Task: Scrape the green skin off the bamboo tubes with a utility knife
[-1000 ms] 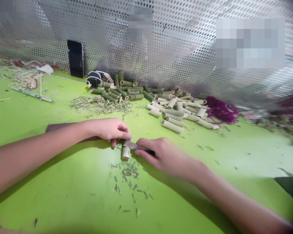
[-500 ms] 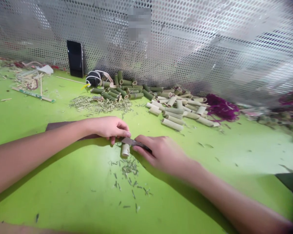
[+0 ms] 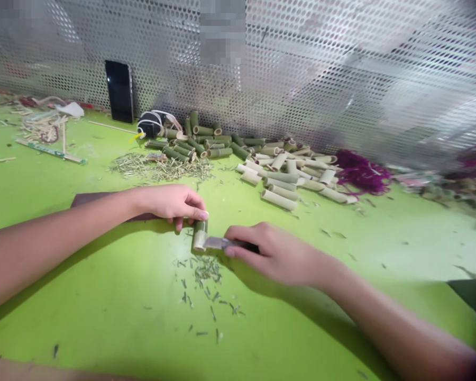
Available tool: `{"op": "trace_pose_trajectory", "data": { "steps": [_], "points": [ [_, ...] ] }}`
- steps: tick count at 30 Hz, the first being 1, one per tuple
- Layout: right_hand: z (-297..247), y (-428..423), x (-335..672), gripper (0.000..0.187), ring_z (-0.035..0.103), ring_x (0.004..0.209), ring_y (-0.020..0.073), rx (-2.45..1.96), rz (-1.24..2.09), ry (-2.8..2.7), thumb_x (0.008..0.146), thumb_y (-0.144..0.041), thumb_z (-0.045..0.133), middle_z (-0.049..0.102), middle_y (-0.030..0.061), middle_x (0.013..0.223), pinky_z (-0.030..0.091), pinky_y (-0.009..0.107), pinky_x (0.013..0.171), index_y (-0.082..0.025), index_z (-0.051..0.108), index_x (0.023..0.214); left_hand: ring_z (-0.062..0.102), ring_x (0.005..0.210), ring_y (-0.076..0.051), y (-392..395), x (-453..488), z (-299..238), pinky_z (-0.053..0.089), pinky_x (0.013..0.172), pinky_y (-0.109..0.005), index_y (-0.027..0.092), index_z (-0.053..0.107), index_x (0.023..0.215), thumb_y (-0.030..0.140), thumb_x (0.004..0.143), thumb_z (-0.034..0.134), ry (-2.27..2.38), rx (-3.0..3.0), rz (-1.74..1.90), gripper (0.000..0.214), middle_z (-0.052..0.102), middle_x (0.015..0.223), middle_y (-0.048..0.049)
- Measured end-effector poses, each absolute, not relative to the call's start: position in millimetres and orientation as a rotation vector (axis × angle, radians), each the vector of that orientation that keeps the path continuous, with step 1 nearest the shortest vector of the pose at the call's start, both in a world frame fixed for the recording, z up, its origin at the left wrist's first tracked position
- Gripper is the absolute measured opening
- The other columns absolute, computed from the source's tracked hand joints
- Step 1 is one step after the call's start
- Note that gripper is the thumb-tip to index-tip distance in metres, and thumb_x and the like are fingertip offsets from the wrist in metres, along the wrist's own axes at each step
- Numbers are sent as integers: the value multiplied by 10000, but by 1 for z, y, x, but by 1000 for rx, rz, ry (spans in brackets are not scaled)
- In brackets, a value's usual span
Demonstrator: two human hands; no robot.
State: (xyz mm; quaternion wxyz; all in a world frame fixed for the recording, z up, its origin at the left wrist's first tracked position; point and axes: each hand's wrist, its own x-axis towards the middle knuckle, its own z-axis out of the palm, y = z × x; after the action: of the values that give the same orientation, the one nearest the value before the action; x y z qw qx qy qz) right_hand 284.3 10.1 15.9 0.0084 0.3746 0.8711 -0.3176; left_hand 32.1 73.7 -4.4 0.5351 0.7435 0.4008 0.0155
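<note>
Between the fingers and thumb of my left hand (image 3: 182, 205) is the far end of a short bamboo tube (image 3: 200, 237). Its upper part is still green-skinned, while the near end is pale and scraped. My right hand (image 3: 267, 251) is closed round the dark handle of a knife (image 3: 214, 243). The blade's tip reaches the tube's near end from the right. Green bamboo shavings (image 3: 208, 270) lie scattered on the table just below the tube. A dark brown flat piece (image 3: 89, 199) lies partly hidden under my left forearm.
Green bamboo tubes (image 3: 218, 152) and pale scraped ones (image 3: 280, 199) are heaped at the back, near a shavings pile (image 3: 162, 166). A phone (image 3: 119, 91) leans on the perforated metal panel (image 3: 301, 69). Purple string (image 3: 360, 172) lies at right, thin sticks (image 3: 49, 152) at left.
The knife has moved down along the tube toward its near end, and my right hand has shifted slightly right and nearer. My left hand keeps its grip; more green skin shows.
</note>
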Motion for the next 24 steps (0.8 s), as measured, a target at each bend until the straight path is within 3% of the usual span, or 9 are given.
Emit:
{"op": "trace_pose_trajectory", "data": {
  "steps": [6,12,15,20,24],
  "points": [
    [0,6,272,287,513,507,119,1321,-567,2881,1060,-385,461,673,3,686,348,263,526,-202,656,956,629,544,-101,73,33,-3,484,581,-239,198,712,938,490,918,689,967,1789,41,293,683,797,9],
    [22,10,283,348,487,505,114,1056,-1101,2637,1054,-443,470,606,-25,641,343,260,499,-205,653,877,646,584,-113,76,31,0,453,551,-226,194,720,1027,494,940,665,946,1788,-27,317,704,830,-23],
    [26,14,290,373,462,513,118,1048,-1162,2593,1037,-485,483,552,-36,615,338,255,498,-205,657,862,638,578,-102,76,30,0,448,552,-224,194,718,1049,486,951,645,949,1799,-11,317,702,884,-32],
    [11,9,278,354,535,533,129,1356,-799,2760,1063,-440,429,660,7,694,361,257,525,-194,660,958,652,591,-107,73,32,-2,459,581,-234,199,722,1002,519,906,685,969,1794,8,336,697,900,-20],
    [1,3,267,275,555,530,130,1340,-491,2854,1067,-377,455,703,10,726,334,260,542,-207,656,985,637,578,-109,73,32,-4,457,576,-238,199,712,957,586,866,711,947,1804,33,397,695,858,-11]
  ]
}}
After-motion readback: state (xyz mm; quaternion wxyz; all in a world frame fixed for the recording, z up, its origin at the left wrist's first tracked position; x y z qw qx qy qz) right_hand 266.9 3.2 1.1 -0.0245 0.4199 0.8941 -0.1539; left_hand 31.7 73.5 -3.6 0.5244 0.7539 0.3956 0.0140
